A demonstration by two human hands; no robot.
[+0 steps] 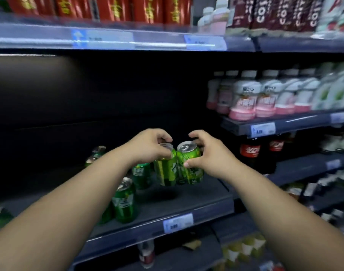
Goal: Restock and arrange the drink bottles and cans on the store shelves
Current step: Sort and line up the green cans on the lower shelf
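Two light green cans hang side by side just above the dark shelf (pixel 186 200). My left hand (pixel 149 145) grips the left green can (pixel 165 173) from above by its top. The right green can (pixel 190 165) is held at its side and rim by my right hand (pixel 204 153). The two cans touch each other and tilt slightly. Several darker green cans (pixel 126 202) stand on the same shelf to the left, partly hidden behind my left forearm.
Red cans (pixel 147 10) fill the top shelf. White and pink bottles (pixel 245 98) line the right shelf, with cola bottles (pixel 250 153) below them. A price tag (pixel 178 222) sits on the shelf's front edge. The shelf's left and back are dark.
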